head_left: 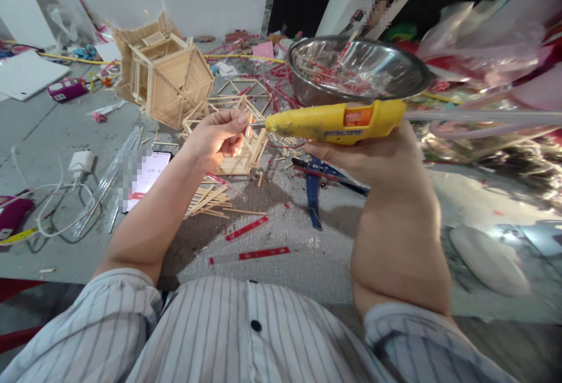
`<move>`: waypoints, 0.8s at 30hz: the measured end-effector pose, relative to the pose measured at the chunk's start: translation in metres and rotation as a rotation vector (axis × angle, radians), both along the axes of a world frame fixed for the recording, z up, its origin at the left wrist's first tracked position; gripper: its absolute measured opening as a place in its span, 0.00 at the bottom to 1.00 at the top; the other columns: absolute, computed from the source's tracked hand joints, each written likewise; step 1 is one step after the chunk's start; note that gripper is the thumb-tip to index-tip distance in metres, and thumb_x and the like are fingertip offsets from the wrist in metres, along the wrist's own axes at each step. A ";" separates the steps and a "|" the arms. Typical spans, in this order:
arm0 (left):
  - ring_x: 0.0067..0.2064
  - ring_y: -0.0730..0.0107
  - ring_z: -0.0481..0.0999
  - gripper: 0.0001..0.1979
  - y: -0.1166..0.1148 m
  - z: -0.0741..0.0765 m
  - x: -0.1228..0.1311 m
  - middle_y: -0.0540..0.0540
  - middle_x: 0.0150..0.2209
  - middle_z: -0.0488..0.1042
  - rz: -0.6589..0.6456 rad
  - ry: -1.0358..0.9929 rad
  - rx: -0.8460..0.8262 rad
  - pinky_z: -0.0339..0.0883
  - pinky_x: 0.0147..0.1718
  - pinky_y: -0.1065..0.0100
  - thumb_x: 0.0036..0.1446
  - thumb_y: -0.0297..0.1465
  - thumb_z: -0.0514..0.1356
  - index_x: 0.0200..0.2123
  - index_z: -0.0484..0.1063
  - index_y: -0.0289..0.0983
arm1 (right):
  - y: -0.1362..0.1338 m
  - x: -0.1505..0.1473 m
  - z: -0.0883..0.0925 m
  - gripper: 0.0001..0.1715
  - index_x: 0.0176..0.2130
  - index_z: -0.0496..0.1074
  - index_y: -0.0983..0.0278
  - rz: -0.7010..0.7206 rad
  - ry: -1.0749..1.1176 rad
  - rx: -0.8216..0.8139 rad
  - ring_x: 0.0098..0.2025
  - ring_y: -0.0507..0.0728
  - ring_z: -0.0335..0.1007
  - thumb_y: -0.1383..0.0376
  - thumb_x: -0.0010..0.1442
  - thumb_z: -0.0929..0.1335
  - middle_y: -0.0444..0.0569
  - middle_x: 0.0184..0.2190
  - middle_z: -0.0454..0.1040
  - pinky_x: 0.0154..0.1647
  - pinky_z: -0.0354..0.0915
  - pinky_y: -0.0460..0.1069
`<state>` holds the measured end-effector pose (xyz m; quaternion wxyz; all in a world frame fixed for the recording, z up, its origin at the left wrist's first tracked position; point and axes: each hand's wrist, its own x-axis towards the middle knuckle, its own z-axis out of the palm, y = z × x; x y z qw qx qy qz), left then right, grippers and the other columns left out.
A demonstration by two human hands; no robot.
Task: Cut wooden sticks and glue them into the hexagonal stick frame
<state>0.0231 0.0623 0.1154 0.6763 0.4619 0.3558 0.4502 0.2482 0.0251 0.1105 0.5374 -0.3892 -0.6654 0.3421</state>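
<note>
The yellow glue gun [316, 124] is held above the table [272, 277] in the right hand [373, 157], its long axis running nearly level across the view, with the nozzle aimed to the person's left and the clear glue stick [474, 116] trailing out behind to the right. The right fingers are closed round its body from below (most of them, and the trigger, are hidden, so I cannot tell how hard they squeeze). The left hand [219, 137] has thumb and forefinger pinched tight on a small wooden piece [249, 126], which stands close to upright, roughly square to the nozzle; whether the 2 touch is too fine to tell. To do this gluing well, I would keep the pinch clear of the hot tip, steady both hands, and lay just a small bead on the joining face. Beyond the left hand lie wooden frames [239, 163], and the blue pliers [313, 195] rest below the gun
</note>
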 end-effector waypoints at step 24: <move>0.16 0.83 0.59 0.15 -0.003 0.006 0.003 0.53 0.18 0.65 0.015 0.068 -0.021 0.52 0.16 0.76 0.60 0.22 0.53 0.21 0.66 0.34 | 0.000 0.002 -0.004 0.25 0.36 0.70 0.58 -0.042 -0.075 -0.017 0.48 0.60 0.75 0.50 0.43 0.77 0.44 0.38 0.75 0.54 0.72 0.61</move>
